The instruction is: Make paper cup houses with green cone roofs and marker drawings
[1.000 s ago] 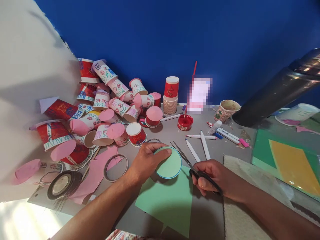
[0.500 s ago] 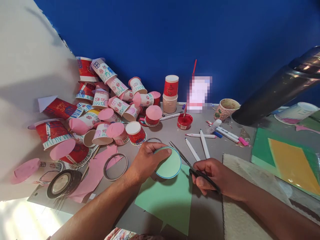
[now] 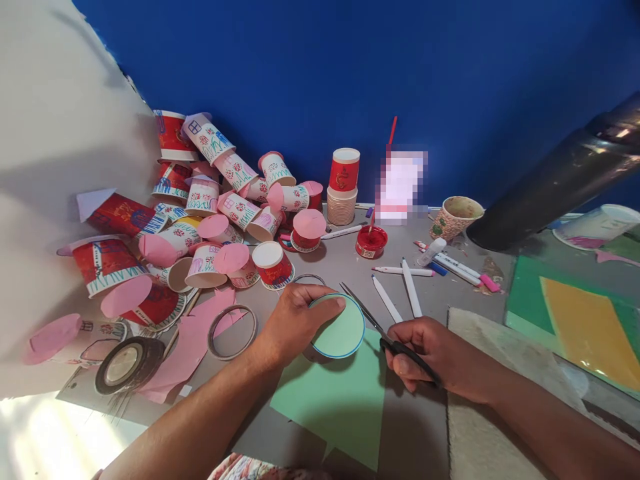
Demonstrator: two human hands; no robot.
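Left hand (image 3: 293, 319) clamped on green paper circle (image 3: 340, 328), right hand (image 3: 425, 353) closed around scissors (image 3: 385, 330) just right of circle, blades parted, above green sheet (image 3: 335, 400) on surface (image 3: 345, 260)

Grey table (image 3: 345, 267) — cups (image 3: 235, 207), markers (image 3: 410, 287)

Bare forearms, no sleeves, rings or watch

Matt green paper (image 3: 334, 400) is seen on a smooth grey tabletop (image 3: 345, 260); the scissors (image 3: 385, 333) show shiny metal blades and black plastic handles.
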